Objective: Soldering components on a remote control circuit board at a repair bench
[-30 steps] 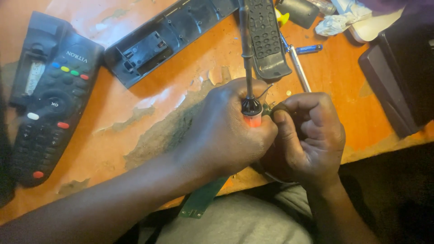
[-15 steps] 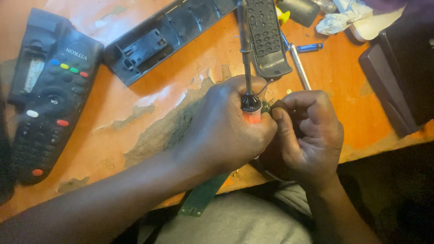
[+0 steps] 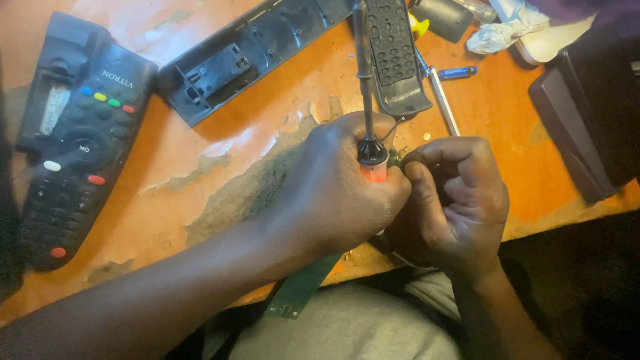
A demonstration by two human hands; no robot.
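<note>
Table (image 3: 280, 87) carries a remote (image 3: 80, 140) and an opened shell (image 3: 247, 53), unmoved since a second ago. Left hand (image 3: 333, 193) stays clenched round the iron (image 3: 368, 100); right hand (image 3: 460, 200) pinches the board (image 3: 300, 290) at the table edge. Positions match: work continues at one joint.

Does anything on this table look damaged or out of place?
Yes. The orange table top is worn: its coating has peeled away in ragged grey patches beside the left hand. A remote control lies taken apart, its empty black shell open at the top.
</note>
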